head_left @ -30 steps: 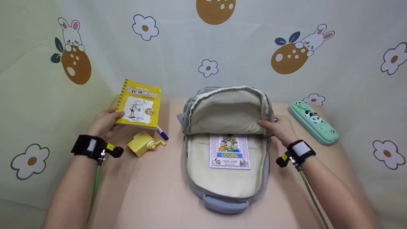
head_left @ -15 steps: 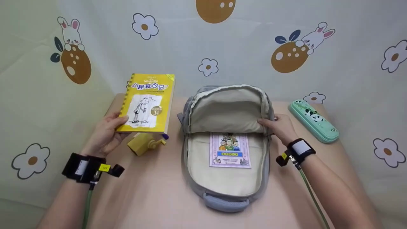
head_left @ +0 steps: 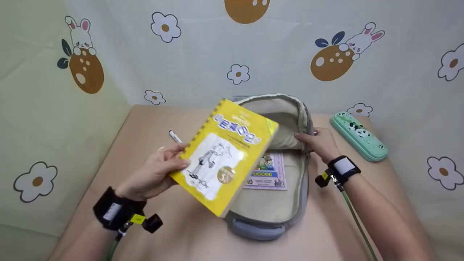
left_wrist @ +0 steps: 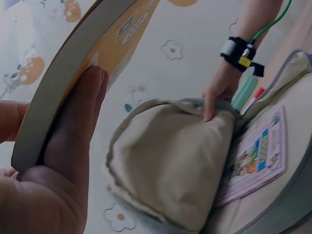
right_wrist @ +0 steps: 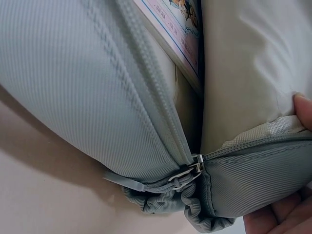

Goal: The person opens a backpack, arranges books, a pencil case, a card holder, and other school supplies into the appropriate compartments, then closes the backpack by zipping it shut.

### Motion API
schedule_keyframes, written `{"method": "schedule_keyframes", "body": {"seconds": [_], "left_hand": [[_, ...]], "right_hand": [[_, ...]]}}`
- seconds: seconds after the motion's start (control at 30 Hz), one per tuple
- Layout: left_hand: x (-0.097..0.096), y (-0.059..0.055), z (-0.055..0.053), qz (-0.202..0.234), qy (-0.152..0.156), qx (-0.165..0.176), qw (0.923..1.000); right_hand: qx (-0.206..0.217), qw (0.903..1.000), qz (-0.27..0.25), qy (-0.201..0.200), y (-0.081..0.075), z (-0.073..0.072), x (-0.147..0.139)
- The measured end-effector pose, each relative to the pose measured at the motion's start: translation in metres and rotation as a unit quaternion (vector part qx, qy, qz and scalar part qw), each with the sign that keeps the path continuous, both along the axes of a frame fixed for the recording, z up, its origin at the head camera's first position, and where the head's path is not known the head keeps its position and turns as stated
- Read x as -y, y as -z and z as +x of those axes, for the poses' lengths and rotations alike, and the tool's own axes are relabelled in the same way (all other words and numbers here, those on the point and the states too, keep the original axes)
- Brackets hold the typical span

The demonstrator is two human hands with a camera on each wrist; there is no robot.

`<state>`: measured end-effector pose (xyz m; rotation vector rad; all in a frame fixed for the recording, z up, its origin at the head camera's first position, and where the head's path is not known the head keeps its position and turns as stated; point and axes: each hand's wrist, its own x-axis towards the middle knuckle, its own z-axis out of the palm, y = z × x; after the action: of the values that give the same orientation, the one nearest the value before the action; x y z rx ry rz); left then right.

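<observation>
My left hand (head_left: 154, 175) grips a yellow paperback book (head_left: 224, 156) by its spine side, thumb on the cover and fingers underneath. The book is tilted and raised, covering the left part of a grey backpack (head_left: 270, 208) in the head view. The left wrist view shows the book's page edges (left_wrist: 53, 83) and the fingers (left_wrist: 78, 117) flat beneath. With thumb and fingers, my right hand (head_left: 322, 145) pinches the edge of the backpack's raised front flap (left_wrist: 170, 151). A pink picture book (head_left: 271, 177) lies inside the unzipped backpack, partly hidden by the yellow book.
A mint pencil case (head_left: 359, 136) with pandas lies to the right of the backpack. Left of it, a white marker (head_left: 174, 136) with a dark cap shows beyond my left hand. The backpack's carry handle (head_left: 258, 230) faces me. A patterned cloth (head_left: 195, 50) hangs behind the table.
My left hand has carried the yellow book rightward and toward me, turning it clockwise until it overlaps the backpack. The yellow bottle is now hidden. My right hand stays on the flap.
</observation>
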<state>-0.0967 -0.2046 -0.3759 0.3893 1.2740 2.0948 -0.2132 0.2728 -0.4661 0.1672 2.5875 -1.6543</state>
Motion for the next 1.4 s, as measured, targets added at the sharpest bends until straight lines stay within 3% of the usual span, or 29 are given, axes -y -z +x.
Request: {"method": "schedule_keyframes", "body": {"seconds": [0.13,0.3,0.53,0.77,0.93,1.13,1.4], "left_hand": [[-0.031,0.025,-0.002,-0.040,0.032,0.070,0.9962],[-0.062,0.056,-0.007,-0.095,0.046,0.141,0.9843],[-0.098,0.075,-0.017,-0.135,0.021,0.192,0.9718],[-0.125,0.085,-0.026,-0.144,-0.049,0.212,0.9654],[-0.143,0.088,-0.029,-0.118,-0.090,0.220,0.9640],[-0.161,0.093,-0.034,-0.100,-0.125,0.203,0.9661],[-0.173,0.102,-0.048,-0.102,-0.172,0.185,0.9622]], "right_hand": [[0.003,1.0000,0.007,-0.004,0.000,0.000,0.000],[0.002,1.0000,0.002,-0.008,-0.001,0.000,0.000],[-0.004,1.0000,0.006,0.001,-0.003,0.002,-0.003],[0.002,0.9999,0.015,0.000,-0.005,0.002,-0.003],[0.003,0.9999,0.014,-0.009,-0.006,0.003,-0.002],[-0.009,0.9999,0.004,-0.012,-0.006,0.004,-0.003],[-0.016,0.9996,-0.010,-0.020,-0.004,0.006,-0.001]]}}
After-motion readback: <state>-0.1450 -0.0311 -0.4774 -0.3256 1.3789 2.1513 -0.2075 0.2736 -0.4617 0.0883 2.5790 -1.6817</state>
